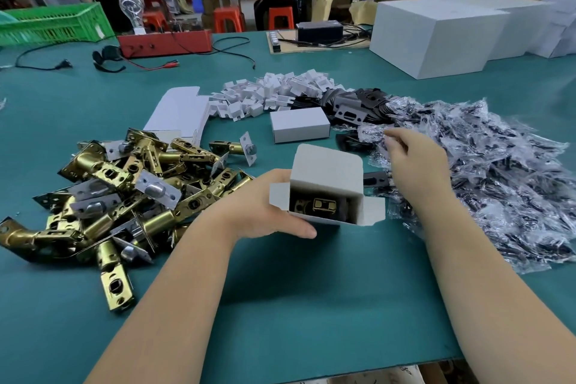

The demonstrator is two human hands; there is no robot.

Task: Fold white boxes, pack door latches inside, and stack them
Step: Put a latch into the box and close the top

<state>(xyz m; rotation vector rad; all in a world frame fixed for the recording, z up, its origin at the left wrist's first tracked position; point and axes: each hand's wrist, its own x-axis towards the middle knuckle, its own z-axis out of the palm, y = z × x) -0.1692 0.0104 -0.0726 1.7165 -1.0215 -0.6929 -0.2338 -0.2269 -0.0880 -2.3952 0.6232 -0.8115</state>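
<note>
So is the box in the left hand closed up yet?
Still open. The box in the left hand has its lid flap up and side flaps spread, with a brass latch visible inside.

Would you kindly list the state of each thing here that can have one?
Small white cardboard box in the left hand: open, flaps out, brass latch inside.
Left hand: grips that box from the side.
Right hand: over the clear plastic packets; whether it pinches one is unclear.
White box on the green table: closed.
Flat white box blanks: unfolded.
Brass latch pile: loose, unpacked.
</note>
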